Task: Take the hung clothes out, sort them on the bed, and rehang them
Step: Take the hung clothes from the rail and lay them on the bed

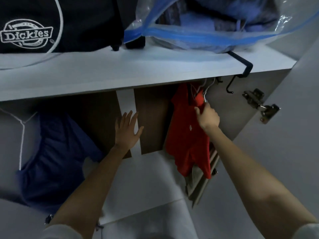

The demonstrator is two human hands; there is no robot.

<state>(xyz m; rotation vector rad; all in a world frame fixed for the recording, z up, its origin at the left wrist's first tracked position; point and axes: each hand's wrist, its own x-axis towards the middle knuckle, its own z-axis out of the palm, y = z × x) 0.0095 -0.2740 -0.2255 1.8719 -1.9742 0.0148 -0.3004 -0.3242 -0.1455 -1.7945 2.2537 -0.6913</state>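
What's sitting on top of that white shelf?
A black Dickies bag sits on the white shelf at the left, and a clear plastic storage bag with a blue seal beside it. Blue fabric shows inside; whatever lies behind both is covered.

Open room in the middle — between the dark blue cloth (57,152) and the red shirt (186,135); the white shelf (120,75) blocks above.

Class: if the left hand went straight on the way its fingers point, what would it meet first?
Likely the white strip on the wardrobe's brown back panel, below the shelf. Nothing shows between it and the open left hand, though depth is unclear.
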